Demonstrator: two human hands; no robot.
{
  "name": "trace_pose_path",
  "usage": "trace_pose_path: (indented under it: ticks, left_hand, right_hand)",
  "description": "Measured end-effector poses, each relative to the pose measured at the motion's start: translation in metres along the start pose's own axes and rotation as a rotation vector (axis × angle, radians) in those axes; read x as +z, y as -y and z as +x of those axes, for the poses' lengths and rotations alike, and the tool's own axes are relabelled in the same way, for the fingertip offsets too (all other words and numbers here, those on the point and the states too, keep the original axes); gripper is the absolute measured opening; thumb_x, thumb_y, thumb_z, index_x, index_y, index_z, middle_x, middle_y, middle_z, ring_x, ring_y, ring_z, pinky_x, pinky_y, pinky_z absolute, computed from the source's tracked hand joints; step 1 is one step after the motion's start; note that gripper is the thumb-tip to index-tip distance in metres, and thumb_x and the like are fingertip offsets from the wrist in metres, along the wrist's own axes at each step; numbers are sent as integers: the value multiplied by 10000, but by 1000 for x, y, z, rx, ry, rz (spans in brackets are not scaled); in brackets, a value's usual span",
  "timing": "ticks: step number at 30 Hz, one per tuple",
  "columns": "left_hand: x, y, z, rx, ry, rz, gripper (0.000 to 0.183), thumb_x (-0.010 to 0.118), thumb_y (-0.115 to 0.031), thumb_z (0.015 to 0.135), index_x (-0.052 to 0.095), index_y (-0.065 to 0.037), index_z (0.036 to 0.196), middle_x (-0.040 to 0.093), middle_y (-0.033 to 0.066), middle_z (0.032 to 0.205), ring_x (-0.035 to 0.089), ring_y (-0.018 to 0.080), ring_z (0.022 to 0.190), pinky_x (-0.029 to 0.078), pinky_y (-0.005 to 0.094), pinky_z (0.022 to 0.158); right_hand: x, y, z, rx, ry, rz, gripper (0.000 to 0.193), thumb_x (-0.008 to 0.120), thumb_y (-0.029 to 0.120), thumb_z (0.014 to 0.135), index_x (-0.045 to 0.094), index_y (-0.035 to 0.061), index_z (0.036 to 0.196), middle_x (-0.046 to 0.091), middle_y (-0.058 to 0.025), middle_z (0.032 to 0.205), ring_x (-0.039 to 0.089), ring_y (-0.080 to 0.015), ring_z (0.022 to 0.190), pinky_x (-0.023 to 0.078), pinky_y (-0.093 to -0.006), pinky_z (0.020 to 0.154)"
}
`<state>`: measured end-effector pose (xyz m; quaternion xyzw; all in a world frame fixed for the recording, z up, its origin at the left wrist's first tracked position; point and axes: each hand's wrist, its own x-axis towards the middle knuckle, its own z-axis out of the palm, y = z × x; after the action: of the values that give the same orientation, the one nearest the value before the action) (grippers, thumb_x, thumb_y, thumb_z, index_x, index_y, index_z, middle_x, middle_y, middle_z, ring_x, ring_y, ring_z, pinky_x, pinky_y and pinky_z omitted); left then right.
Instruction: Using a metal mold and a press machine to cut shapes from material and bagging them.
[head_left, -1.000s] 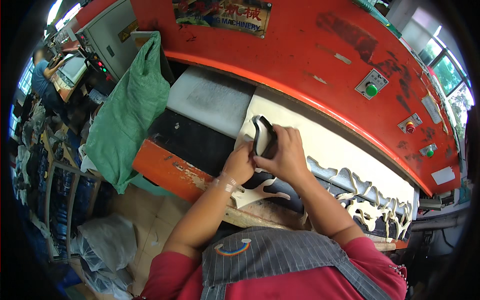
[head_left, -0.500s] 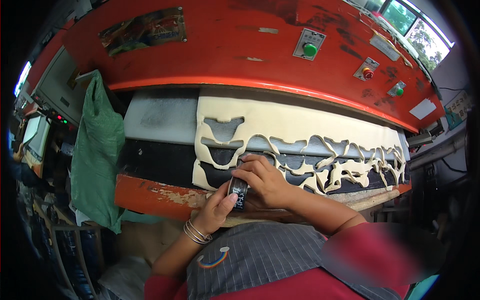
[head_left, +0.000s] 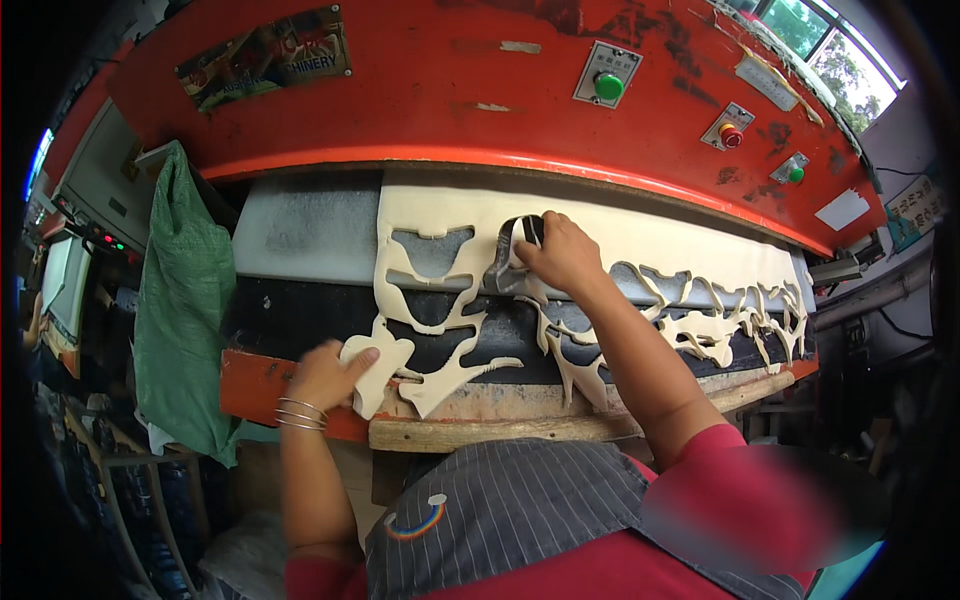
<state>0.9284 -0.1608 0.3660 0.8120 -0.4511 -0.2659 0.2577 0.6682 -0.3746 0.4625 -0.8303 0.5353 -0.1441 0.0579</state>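
A cream foam sheet, with shaped holes cut through it, lies across the press bed. My right hand is closed on a dark metal cutting die, which stands on the sheet beside the holes. Cream foam shows inside the die's outline. At the front left, my left hand pinches a cut foam piece with rounded lobes, thumb on top; whether it is one layer or several I cannot tell. This piece hangs over the front edge of the bed, next to ragged strips of the sheet.
Behind the bed rises a red press beam with a green button and a red knob. A green sack hangs at the left. A wooden rail runs along the front, close to my apron. Foam offcuts lie to the right.
The die has gone from both hands near the front edge to the sheet, in my right hand. My left hand has let go of it, moved left and taken hold of a cut foam piece.
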Motion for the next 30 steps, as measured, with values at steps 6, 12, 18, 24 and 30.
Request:
trace_pose_path:
  ticks: [6,12,18,24,30]
  left_hand:
    - [6,-93,28,547,-330,10,438,730,-317,762,619,-6,1050,596,166,1033,554,328,992,451,389,885]
    - [79,-107,108,805,-477,119,365,699,-265,778,656,-30,1054,599,129,886,558,308,869,446,395,791]
    - [91,-121,137,875,-525,-37,172,703,-159,745,692,-41,869,571,77,754,520,284,758,413,400,707]
    - [90,-128,141,965,-520,-40,128,706,-116,735,674,-24,817,570,77,752,517,275,743,408,387,688]
    - [94,-140,125,970,-577,3,142,690,-63,745,586,28,712,571,110,735,516,294,722,415,377,671]
  right_hand:
    - [20,1,40,86,46,-58,596,543,525,813,579,-5,1085,621,-188,1091,590,-309,1061,485,-418,866]
    - [36,-56,30,-362,-106,286,624,675,436,786,540,46,1254,623,-163,1117,555,-314,1067,386,-418,949]
    - [57,-102,39,-513,-264,220,531,713,324,759,577,140,1239,574,-125,1238,516,-285,1109,309,-393,1008]
    - [53,-110,50,-616,-290,191,488,716,280,740,600,127,1189,587,-72,1228,534,-267,1086,358,-385,999]
    - [49,-117,41,-619,-338,196,468,707,272,738,609,118,1169,588,-88,1222,544,-261,1089,360,-388,999]
